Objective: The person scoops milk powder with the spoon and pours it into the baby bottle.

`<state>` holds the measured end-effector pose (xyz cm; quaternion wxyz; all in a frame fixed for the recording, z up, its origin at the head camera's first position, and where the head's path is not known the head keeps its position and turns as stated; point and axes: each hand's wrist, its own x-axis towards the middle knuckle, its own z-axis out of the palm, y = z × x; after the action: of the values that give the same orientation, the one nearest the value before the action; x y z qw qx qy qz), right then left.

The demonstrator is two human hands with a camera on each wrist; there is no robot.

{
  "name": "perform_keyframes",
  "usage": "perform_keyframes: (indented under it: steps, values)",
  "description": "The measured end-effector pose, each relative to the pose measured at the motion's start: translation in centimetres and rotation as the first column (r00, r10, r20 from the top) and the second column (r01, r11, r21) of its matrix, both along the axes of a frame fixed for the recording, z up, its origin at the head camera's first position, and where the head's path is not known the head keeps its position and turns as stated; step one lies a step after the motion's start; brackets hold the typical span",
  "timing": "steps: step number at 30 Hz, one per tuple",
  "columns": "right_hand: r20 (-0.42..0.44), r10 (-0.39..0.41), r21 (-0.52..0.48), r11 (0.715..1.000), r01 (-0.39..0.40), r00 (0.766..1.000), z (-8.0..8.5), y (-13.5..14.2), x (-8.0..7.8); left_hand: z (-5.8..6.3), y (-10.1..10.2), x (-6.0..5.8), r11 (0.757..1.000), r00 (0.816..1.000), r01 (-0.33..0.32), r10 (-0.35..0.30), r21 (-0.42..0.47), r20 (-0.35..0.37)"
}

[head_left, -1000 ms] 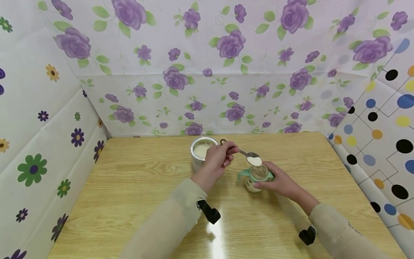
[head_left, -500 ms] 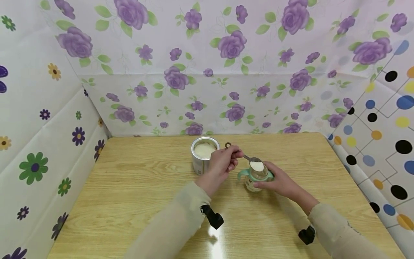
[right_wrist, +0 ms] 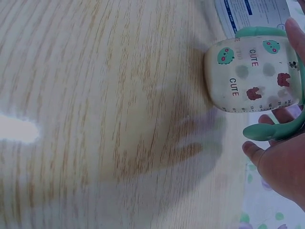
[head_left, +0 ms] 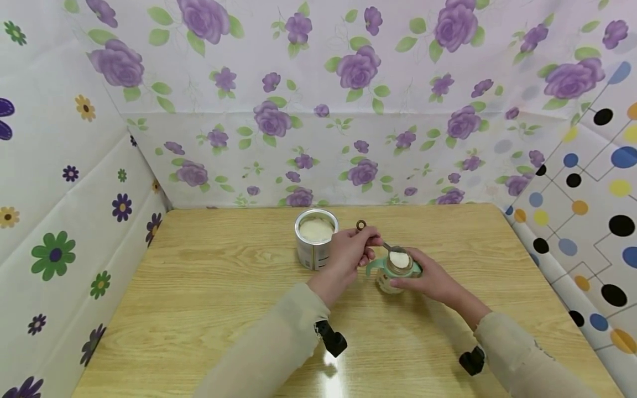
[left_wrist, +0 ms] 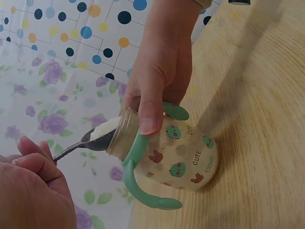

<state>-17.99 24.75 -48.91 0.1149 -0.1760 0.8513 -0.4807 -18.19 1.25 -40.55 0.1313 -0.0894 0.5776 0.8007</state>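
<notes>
In the head view my left hand [head_left: 347,251] pinches the handle of a metal spoon [head_left: 387,246], whose ring end sticks up behind the fingers. White powder [head_left: 399,258] is heaped in the spoon's bowl. That bowl lies at the open mouth of a clear baby bottle [left_wrist: 178,152] with green handles and a printed "CUTE" pattern. My right hand [head_left: 430,278] grips the bottle around its neck, thumb on the near side, and the bottle stands on the table. The left wrist view shows the spoon's front edge at the bottle rim; how far inside it reaches is hard to tell.
A metal can [head_left: 309,253] of pale powder stands uncovered, left of the bottle and partly behind my left hand. The wooden table [head_left: 214,276] meets flower-print cloth [head_left: 318,160] at the back, with patterned cloth on both sides.
My left hand has moved right and slightly down, bringing the powder-filled spoon from above the bottle to its mouth. The right hand and the bottle have stayed in place.
</notes>
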Motion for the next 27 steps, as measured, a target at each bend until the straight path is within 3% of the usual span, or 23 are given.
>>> perform_keyframes:
  steps: [27]
  values:
    - [0.035,-0.007,-0.015,1.000,0.008,0.999,-0.1,0.0,0.0,-1.0,1.1,1.0,0.998,0.998,0.017,-0.021,-0.062,-0.067]
